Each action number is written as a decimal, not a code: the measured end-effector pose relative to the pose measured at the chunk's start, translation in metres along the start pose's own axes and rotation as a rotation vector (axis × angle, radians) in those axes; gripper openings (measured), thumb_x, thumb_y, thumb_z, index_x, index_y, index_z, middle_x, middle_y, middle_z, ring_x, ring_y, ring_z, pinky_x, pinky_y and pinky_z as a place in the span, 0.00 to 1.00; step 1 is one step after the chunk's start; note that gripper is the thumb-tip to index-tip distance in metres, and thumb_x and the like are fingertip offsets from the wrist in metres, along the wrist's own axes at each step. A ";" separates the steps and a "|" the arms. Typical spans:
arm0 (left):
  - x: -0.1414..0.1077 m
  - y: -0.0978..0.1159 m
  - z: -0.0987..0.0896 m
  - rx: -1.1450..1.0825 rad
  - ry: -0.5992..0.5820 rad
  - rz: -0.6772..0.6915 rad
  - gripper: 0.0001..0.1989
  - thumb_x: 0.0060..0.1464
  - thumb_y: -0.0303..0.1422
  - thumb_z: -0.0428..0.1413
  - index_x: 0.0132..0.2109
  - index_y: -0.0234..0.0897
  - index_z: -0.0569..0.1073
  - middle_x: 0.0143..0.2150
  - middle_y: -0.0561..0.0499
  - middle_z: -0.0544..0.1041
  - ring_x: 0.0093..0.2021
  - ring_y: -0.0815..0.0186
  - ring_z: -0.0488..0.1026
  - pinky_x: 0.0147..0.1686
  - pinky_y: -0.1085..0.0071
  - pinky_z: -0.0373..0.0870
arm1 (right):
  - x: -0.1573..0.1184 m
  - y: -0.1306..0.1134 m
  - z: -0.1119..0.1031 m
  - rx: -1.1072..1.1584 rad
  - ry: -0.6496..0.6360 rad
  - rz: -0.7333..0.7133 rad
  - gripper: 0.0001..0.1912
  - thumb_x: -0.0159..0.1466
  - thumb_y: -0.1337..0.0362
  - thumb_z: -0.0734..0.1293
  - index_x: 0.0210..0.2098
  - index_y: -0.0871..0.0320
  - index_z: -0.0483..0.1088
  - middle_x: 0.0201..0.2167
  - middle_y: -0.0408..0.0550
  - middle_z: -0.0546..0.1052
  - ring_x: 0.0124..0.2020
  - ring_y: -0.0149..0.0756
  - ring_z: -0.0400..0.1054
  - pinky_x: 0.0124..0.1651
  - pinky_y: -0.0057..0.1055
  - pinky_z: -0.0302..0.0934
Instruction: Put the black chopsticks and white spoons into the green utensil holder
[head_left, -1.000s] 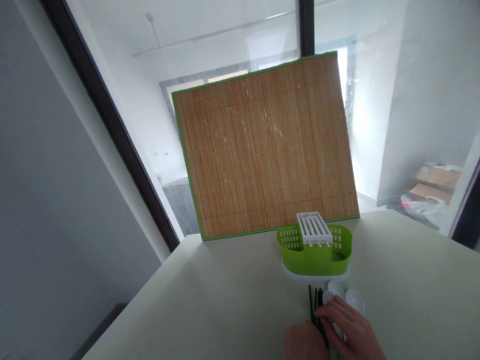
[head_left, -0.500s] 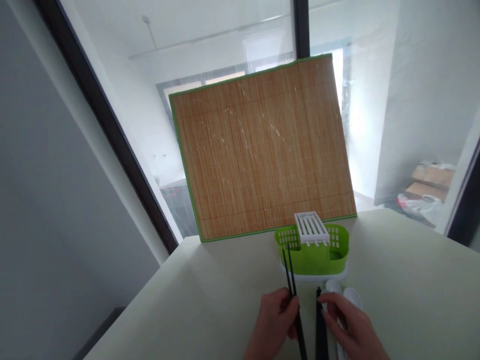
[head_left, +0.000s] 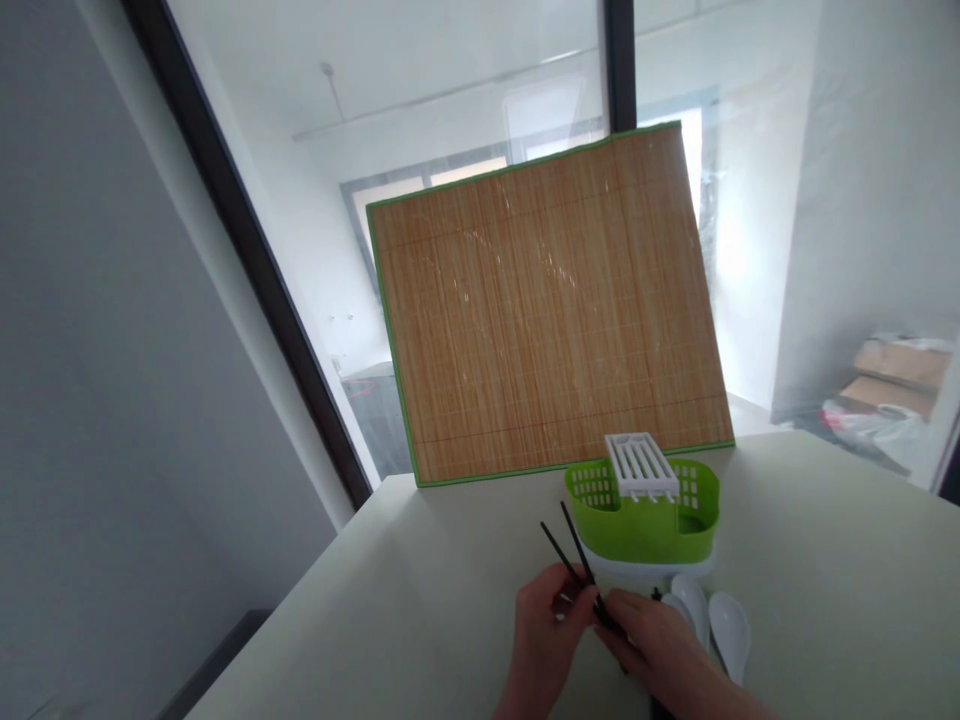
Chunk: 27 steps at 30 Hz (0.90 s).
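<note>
Two thin black chopsticks (head_left: 571, 548) point up and to the left, their upper ends spread apart. My left hand (head_left: 546, 625) pinches them around the middle. Lower down, my right hand (head_left: 646, 632) closes its fingers on the same chopsticks, touching my left fingertips. Under and beside my right hand lie more black chopsticks (head_left: 658, 708), mostly hidden. White spoons (head_left: 729, 630) rest on the table just right of that hand. Behind the hands stands a green basket (head_left: 637, 532) on a white base, with a white slatted rack (head_left: 642, 465) across its top.
A bamboo mat (head_left: 555, 310) with green edging leans upright against the glass at the back of the pale table (head_left: 420, 600). Beyond the glass, at the right, are cardboard boxes (head_left: 900, 375). A dark window frame runs down the left.
My right hand has moved left from the chopsticks on the table and closed on the held ones. The held chopsticks now tilt further left, with their tips wider apart. The view has shifted slightly.
</note>
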<state>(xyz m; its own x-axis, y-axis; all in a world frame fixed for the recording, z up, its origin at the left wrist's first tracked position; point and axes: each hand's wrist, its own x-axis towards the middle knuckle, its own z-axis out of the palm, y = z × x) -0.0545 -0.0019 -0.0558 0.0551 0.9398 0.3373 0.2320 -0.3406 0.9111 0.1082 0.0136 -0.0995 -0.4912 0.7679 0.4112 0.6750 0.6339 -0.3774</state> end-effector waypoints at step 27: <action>0.016 0.026 0.012 -0.273 -0.032 -0.005 0.13 0.50 0.39 0.61 0.36 0.33 0.79 0.31 0.50 0.75 0.24 0.71 0.69 0.25 0.75 0.72 | -0.011 0.000 -0.011 0.072 -0.105 -0.023 0.10 0.65 0.68 0.56 0.42 0.56 0.67 0.37 0.50 0.76 0.38 0.38 0.71 0.41 0.30 0.62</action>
<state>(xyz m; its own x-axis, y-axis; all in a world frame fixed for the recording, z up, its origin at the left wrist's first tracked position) -0.0363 0.0046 -0.0291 0.0866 0.9403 0.3291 -0.0374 -0.3270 0.9443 0.1195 0.0039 -0.0951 -0.5637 0.7559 0.3331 0.6232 0.6538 -0.4292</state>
